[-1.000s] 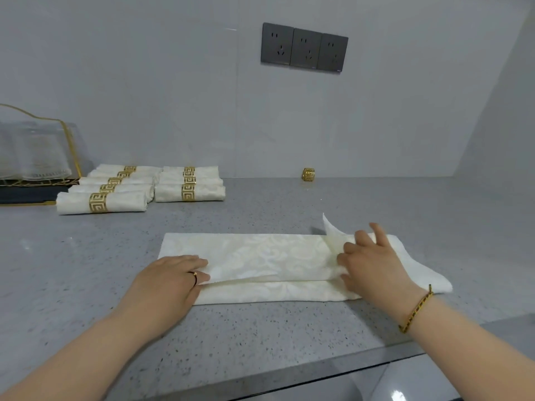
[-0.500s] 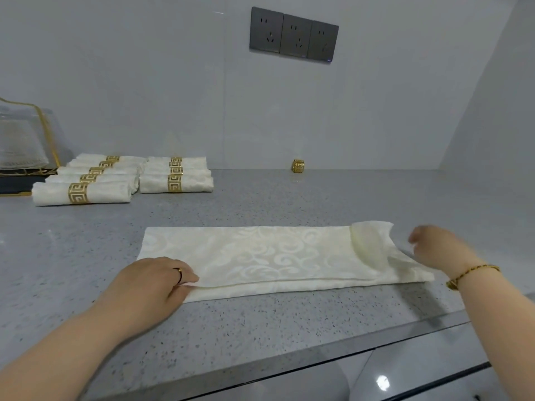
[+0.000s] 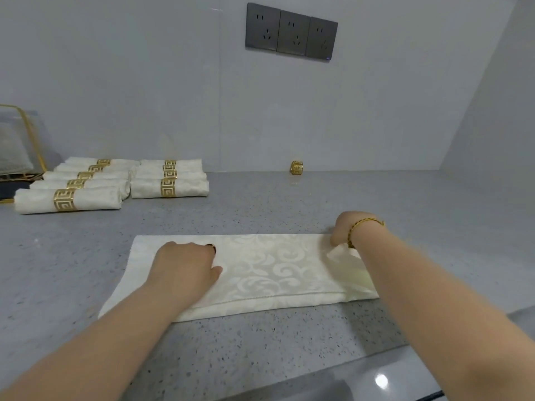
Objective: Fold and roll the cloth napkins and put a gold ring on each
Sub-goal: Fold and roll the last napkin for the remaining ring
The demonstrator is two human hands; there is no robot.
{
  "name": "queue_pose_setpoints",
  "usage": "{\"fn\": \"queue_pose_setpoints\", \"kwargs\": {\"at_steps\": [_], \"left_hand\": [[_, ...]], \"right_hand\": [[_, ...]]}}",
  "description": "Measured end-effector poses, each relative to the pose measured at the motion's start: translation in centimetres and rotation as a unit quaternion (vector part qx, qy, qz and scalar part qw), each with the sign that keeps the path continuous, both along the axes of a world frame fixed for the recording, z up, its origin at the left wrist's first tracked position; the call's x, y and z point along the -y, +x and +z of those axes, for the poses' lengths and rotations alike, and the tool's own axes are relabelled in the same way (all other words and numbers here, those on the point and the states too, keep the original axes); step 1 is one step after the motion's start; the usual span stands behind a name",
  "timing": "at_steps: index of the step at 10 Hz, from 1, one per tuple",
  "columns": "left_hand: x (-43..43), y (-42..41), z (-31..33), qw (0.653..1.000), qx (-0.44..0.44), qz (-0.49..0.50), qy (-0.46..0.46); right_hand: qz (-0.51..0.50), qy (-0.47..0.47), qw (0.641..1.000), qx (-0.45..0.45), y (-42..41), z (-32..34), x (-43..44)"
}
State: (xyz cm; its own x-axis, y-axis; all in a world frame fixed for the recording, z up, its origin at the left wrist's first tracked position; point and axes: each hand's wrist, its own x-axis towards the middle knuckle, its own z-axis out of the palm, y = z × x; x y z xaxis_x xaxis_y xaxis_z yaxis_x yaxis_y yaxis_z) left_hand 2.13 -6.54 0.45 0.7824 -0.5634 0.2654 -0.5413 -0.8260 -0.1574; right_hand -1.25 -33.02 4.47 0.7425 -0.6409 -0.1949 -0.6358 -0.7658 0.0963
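— Where is the napkin [image 3: 275, 270]?

— Flat on the tabletop [image 3: 260, 348], toward the front edge. It's folded into a long strip running left to right.

— And the hands?

— The left grip [image 3: 185, 264] lies palm-down on the strip's left half. Its fingers are stretched out and press the cloth without grasping anything. The right grip [image 3: 344, 227] sits at the strip's far right corner with its fingers curled down onto it. The cloth's right end is rumpled up beside that wrist. I can't tell whether it pinches the fabric, because the fingertips are hidden behind the hand.

— Any loose ring?

— One gold ring [image 3: 297, 168] stands alone at the back edge against the wall, well apart from the napkin. The rolled napkins [image 3: 86, 198], each in a gold band, lie in two rows toward the back left corner.
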Motion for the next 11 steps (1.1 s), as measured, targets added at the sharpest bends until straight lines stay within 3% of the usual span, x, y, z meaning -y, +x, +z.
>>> {"fn": "queue_pose_setpoints", "kwargs": {"at_steps": [1,2,3,4,5,6,7,8,9,10,11], "left_hand": [[-0.4,0.0,-1.8,0.997,0.023,-0.06,-0.036],[-0.5,-0.1,-2.2,0.998,-0.051,-0.029,-0.022],[-0.5,0.9,-2.7,0.991,-0.11,0.009,-0.072],[-0.4,0.9,-2.4,0.983,-0.167,0.009,-0.074],[-0.4,1.0,-2.2,0.979,-0.19,0.018,-0.075],[-0.3,1.0,-2.2,0.979,-0.196,0.011,-0.062],[-0.3,0.9,-2.1,0.978,-0.201,0.014,-0.057],[-0.3,0.8,-2.0,0.978,-0.202,0.019,-0.048],[-0.2,0.8,-1.9,0.977,-0.207,0.019,-0.048],[-0.2,0.8,-1.8,0.977,-0.208,0.022,-0.05],[-0.3,0.7,-1.8,0.976,-0.211,0.024,-0.052]], "right_hand": [[-0.008,-0.084,0.996,-0.014,-0.1,-0.8,-0.5],[-0.024,-0.087,0.996,0.012,-0.7,-1.4,0.8],[-0.053,0.054,0.991,0.109,-1.4,-1.2,3.4],[-0.153,0.235,0.93,0.235,-2.9,-0.4,6.3],[-0.187,0.326,0.875,0.304,-5.9,-0.1,8.5],[-0.24,0.357,0.836,0.34,-8.5,-0.9,10.1],[-0.244,0.307,0.855,0.339,-9.1,-1.5,11.2],[-0.139,0.301,0.849,0.412,-7.6,-0.8,10.1],[0.029,0.278,0.893,0.352,-4.9,0.1,7.5],[0.096,0.162,0.967,0.172,-2.4,-0.3,5.9],[0.098,0.032,0.993,0.049,-1.5,-0.9,6.1]]}}
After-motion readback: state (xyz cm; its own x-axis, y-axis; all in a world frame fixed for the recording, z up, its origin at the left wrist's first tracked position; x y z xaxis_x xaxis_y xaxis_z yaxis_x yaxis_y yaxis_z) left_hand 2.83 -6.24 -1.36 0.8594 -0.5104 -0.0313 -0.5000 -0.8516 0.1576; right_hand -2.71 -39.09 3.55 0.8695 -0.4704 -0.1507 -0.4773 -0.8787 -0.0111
